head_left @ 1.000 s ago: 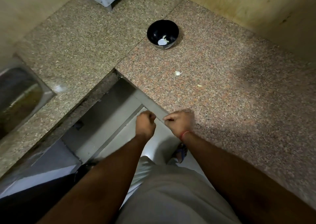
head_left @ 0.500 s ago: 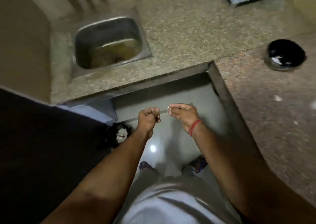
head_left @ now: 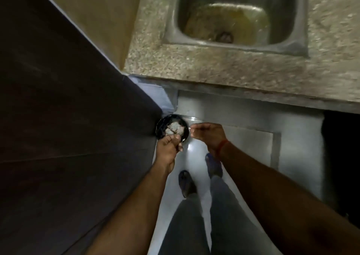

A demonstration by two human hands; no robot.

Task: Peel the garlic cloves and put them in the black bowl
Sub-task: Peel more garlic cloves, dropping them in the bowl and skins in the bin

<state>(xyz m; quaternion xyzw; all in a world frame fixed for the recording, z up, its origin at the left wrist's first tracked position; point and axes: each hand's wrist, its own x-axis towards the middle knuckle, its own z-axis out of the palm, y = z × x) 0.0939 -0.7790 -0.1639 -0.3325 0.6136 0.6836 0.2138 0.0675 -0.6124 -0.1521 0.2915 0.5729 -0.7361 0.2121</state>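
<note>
My left hand (head_left: 168,147) hovers over the near rim of a round black bin (head_left: 161,124) on the floor. Its thumb and fingers are pinched together on something small, which I take to be a garlic clove, mostly hidden. My right hand (head_left: 207,136) is just right of the bin with its fingers curled, and it pinches a tiny pale bit of garlic peel (head_left: 191,127) at its fingertips. Pale peel scraps (head_left: 174,128) lie inside the bin. The black bowl is out of view.
A steel sink (head_left: 194,42) is set in the speckled granite counter (head_left: 214,69) above the hands. A dark panel (head_left: 68,118) fills the left side. My feet (head_left: 186,182) stand on a pale glossy floor below the hands.
The view has swung left and down from the counter with the black bowl to the floor bin. Both hands have moved from the counter edge to over the bin, still pinched.
</note>
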